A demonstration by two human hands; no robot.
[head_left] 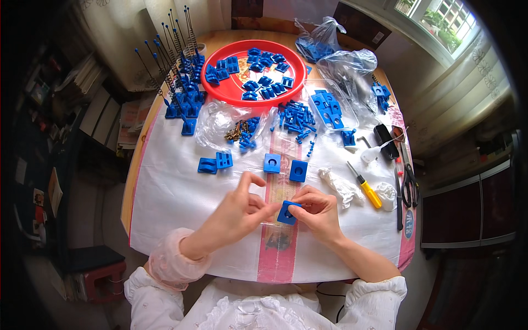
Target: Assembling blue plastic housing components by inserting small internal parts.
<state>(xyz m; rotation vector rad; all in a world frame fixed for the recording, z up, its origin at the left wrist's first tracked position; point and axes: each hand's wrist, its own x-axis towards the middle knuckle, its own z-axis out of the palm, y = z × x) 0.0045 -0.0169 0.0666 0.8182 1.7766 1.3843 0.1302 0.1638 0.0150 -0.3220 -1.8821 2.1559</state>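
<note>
Between the thumb and fingers of my right hand (319,213), a small blue square plastic plate (286,213) with a round recess is held tilted. My left hand (242,206) reaches in from the left, its index finger raised and the fingers apart. One of its fingertips comes close to the plate's left edge; whether it touches I cannot tell. Just beyond my hands lie two similar plates, one on the left (271,163) and one on the right (298,171). Further left, two blue plates with raised parts, a domed one (207,165) and a slotted one (224,159), sit side by side.
A red round tray (205,91) holds several blue pieces. Clear bags hold brass screws (236,132) and blue pegs (297,118). Blue parts with tall springs (176,82) stand far left. On the right lie a yellow-handled screwdriver (371,193), crumpled white cloth (342,187) and scissors (410,187).
</note>
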